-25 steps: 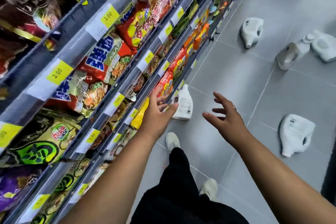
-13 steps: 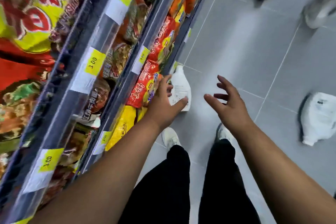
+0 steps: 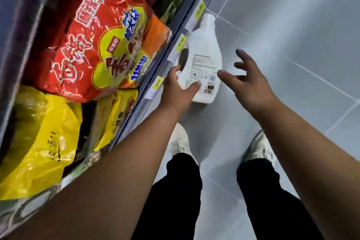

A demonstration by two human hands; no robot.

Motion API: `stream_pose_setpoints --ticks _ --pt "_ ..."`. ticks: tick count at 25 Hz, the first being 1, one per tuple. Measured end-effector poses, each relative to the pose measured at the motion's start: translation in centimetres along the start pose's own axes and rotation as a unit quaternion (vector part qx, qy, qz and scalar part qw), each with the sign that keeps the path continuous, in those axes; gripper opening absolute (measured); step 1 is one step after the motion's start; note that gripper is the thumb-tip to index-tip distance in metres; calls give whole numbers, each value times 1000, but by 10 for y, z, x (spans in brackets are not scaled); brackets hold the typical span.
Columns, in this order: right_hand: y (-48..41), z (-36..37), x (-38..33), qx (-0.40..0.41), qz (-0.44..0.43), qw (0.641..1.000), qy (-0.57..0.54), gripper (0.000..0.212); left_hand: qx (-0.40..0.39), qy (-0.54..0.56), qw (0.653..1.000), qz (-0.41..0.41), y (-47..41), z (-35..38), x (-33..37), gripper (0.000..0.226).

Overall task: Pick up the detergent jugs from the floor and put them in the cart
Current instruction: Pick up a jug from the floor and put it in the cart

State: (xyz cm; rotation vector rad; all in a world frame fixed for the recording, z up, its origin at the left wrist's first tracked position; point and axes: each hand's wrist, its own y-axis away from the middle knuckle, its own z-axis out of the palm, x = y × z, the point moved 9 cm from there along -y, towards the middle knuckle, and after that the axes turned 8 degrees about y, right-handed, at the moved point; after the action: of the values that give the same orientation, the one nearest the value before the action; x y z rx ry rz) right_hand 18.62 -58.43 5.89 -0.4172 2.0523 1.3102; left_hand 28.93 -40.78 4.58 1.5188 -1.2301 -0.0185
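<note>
A white detergent jug (image 3: pixel 204 52) lies on its side on the grey tile floor, hard against the foot of the shelving, its cap pointing away from me and its printed back label facing up. My left hand (image 3: pixel 178 91) is over the jug's near left corner, fingers spread, thumb across the label; I cannot tell if it touches. My right hand (image 3: pixel 246 82) hovers open just right of the jug, fingers apart, holding nothing. No cart is in view.
Store shelving (image 3: pixel 169 58) with price tags runs along the left, packed with red (image 3: pixel 101 45) and yellow (image 3: pixel 39 142) snack bags close to my left arm. My two feet in pale shoes (image 3: pixel 180 140) stand on the grey floor (image 3: pixel 292 25) just behind the jug.
My head has dropped lower and closer to the floor, so the jug looks larger. Both hands have come nearer the jug; the other jugs on the floor have left the view.
</note>
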Motion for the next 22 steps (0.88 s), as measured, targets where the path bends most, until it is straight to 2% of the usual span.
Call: stream_pose_setpoints --ticks 4,8,11,15,19,22 --pt "-74 29 50 15 -2 1000 21 74 8 -67 997 25 -70 17 -44 79" --pt "-133 60 86 6 -4 999 41 82 29 -101 994 24 -120 24 -85 94" --pt "-167 74 94 0 -19 997 72 88 3 -114 993 5 -138 26 -110 106" --pt "-198 85 100 -9 -24 998 52 98 -35 -104 994 -12 -155 24 -126 117" --pt "-215 95 102 -14 -63 997 32 107 -47 -106 993 -6 -168 22 -131 113" --pt "-219 93 100 -6 -91 996 10 101 -48 -101 994 7 -171 25 -129 113"
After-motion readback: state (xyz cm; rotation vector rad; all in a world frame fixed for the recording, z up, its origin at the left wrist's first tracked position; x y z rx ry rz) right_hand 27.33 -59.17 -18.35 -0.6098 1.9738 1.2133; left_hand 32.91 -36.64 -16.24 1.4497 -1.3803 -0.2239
